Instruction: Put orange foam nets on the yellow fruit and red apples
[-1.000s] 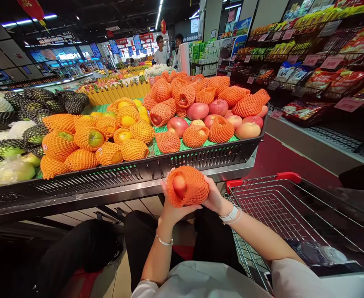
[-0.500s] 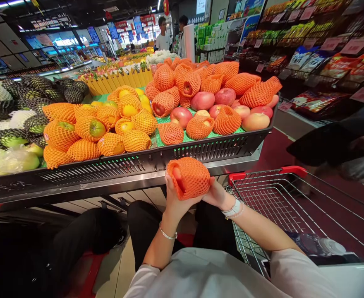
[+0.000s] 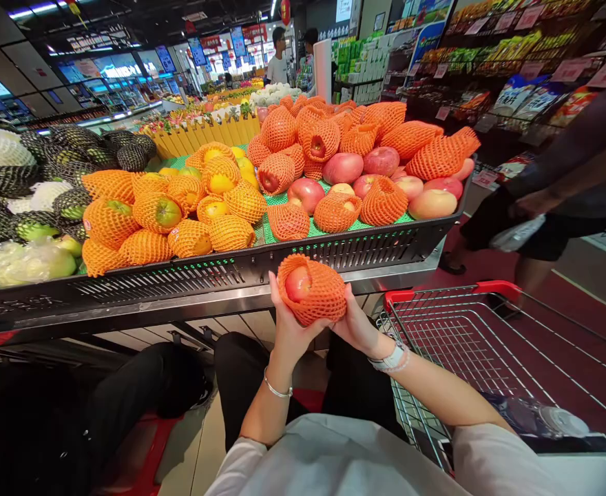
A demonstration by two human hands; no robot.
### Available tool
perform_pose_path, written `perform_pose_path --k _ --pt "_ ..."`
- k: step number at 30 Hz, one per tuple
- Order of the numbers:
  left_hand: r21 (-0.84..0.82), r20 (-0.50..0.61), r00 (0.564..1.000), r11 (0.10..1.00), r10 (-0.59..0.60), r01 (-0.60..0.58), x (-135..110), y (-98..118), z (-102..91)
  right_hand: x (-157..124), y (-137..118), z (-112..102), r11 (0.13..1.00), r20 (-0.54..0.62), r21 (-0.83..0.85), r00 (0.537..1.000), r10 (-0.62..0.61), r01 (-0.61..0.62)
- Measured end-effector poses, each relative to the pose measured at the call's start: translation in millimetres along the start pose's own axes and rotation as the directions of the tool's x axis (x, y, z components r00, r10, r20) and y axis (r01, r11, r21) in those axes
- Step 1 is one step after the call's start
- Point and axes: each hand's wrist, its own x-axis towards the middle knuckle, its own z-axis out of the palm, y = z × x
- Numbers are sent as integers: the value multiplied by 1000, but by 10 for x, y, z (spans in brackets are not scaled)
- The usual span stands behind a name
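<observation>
Between my two hands is an apple (image 3: 299, 282) in an orange foam net (image 3: 321, 296), held in front of the produce stand. My left hand (image 3: 290, 327) cups it from the left and below, thumb along its near side. On the right, the fingers of my right hand (image 3: 354, 324) close on the covered end of the net. The apple's red skin shows through the net's opening, facing up and left. Just beyond lies a black crate (image 3: 354, 251) of apples, some bare, some in orange nets (image 3: 288, 220). Netted oranges (image 3: 145, 246) fill the section to its left.
A wire shopping cart (image 3: 452, 344) with red corners stands close on my right, a plastic bottle (image 3: 561, 420) inside. A passer-by (image 3: 556, 186) carries a plastic bag at the right. Someone in dark trousers (image 3: 132, 393) is at my left, near a red stool (image 3: 153, 455).
The netted apple has turned in my hands, so more red skin shows at the net's opening. The passer-by on the right has come further into view.
</observation>
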Motion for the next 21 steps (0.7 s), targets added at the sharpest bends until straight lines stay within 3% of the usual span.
perform_pose_path --k 3,6,8,12,14,16,19,21 --pt "-74 -12 994 991 -109 108 61 -19 -52 10 -51 -35 996 -36 -79 999 36 -39" --pt "-149 131 969 962 -211 230 123 -74 -135 12 -104 -63 988 -46 -152 999 15 -22" --pt "-134 180 962 964 -205 231 149 -106 -184 2 -131 -50 980 -67 -198 997 -23 9" --pt "-9 86 992 995 -96 97 135 -130 -167 -22 -130 28 934 -115 -306 967 -226 182" --pt "63 -3 995 993 -96 96 99 -125 -114 -16 -97 53 901 -128 -342 936 -327 268" --pt "90 -23 992 988 -123 125 64 -107 -83 2 -61 49 882 -162 -368 913 -374 295" --pt "-41 131 982 989 -136 142 49 -61 -140 27 -45 1 837 -188 -444 880 -436 319" --pt "-204 206 968 961 -144 187 58 -29 -219 27 -71 -40 742 -136 -573 852 -505 348"
